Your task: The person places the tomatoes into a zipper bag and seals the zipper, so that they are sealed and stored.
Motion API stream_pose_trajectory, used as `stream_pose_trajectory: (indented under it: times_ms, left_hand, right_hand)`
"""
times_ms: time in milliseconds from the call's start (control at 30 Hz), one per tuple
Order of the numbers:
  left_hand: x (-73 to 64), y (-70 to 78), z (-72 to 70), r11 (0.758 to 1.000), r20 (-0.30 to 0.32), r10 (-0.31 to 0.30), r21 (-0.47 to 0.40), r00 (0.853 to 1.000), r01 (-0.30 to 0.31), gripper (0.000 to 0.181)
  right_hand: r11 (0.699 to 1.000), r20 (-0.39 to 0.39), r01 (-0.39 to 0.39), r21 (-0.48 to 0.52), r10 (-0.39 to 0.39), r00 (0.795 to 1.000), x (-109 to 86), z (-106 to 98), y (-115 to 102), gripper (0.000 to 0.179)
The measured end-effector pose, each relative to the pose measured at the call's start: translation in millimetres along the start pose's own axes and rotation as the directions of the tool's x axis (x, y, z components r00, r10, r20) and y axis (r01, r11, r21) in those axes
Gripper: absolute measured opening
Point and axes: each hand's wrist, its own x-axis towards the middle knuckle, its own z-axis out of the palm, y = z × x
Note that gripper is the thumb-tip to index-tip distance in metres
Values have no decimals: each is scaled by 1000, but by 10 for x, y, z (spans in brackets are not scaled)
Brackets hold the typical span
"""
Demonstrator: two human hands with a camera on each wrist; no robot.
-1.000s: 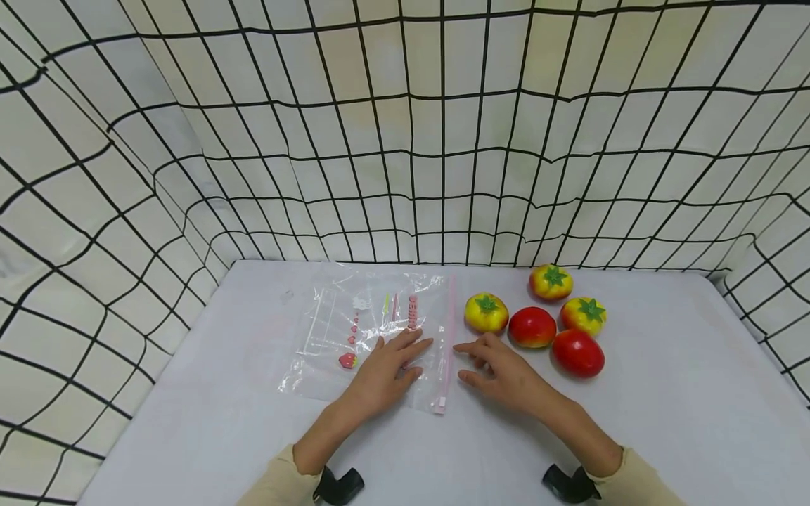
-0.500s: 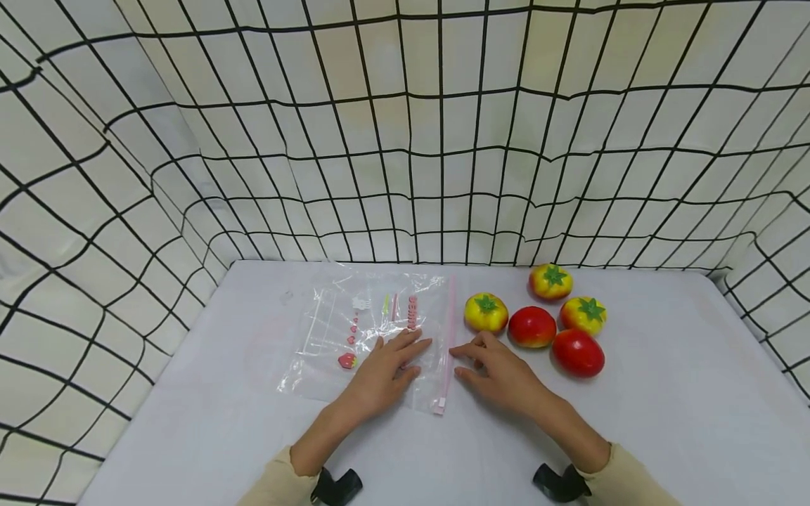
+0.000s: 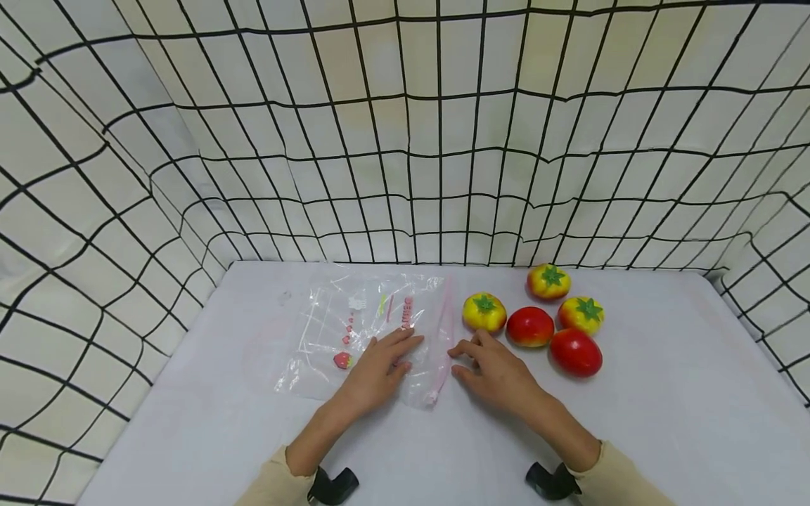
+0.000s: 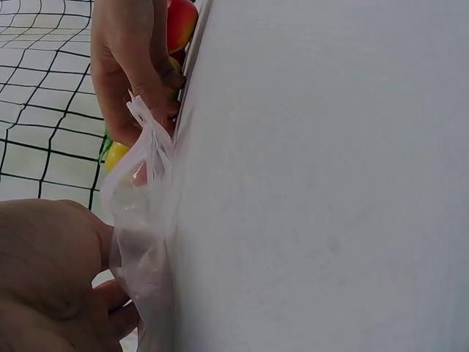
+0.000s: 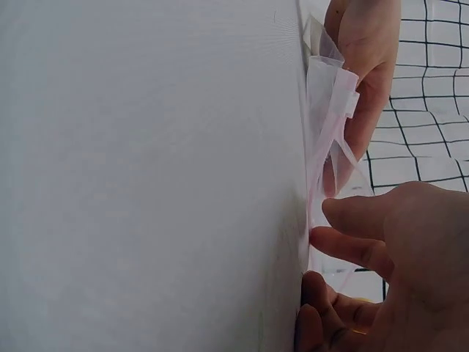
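Observation:
A clear zip bag (image 3: 310, 351) with a pink slider strip (image 3: 438, 383) and red strawberry prints lies flat on the white table. My left hand (image 3: 377, 372) rests on it with fingers spread, toward the strip. At the strip, my right hand (image 3: 496, 376) touches the bag's edge with its fingertips, the other fingers loosely bent. In the right wrist view the two pink lips of the bag mouth (image 5: 338, 136) stand apart, the right index fingertip (image 5: 319, 236) at the lower one. Just beyond the right hand sits a yellow toy fruit (image 3: 484, 313) with a green leaf top.
Several more toy fruits lie to the right: a red one (image 3: 530, 327), another red one (image 3: 576, 353), and yellow-red ones (image 3: 581, 315) with green leaves. A black grid net (image 3: 405, 147) over white cloth walls the table's back and sides.
The right hand has moved slightly left onto the bag's edge. The left hand and bag have shifted a little left, and the pink strip has parted into two lips.

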Motion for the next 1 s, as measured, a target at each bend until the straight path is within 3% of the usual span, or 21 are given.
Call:
stream_pose_trajectory:
  times_ms: [300,633,1000]
  left_hand:
    - [0,-53,-33,998,-32,-39,-53,999,37,53]
    - [-17,-94,-69,990,-66,-101,-107,993,94,84]
    - [-14,-69,-98,998,-108,20,-59,994,-27,90]
  right_hand:
    - [1000,8,3,-30,-3,1000,6,-16,-4,32]
    - [999,22,10,-35,-10,1000,-8,2,-12,28]
    - [999,14,1,-52,0,1000,19,13,-16,31]
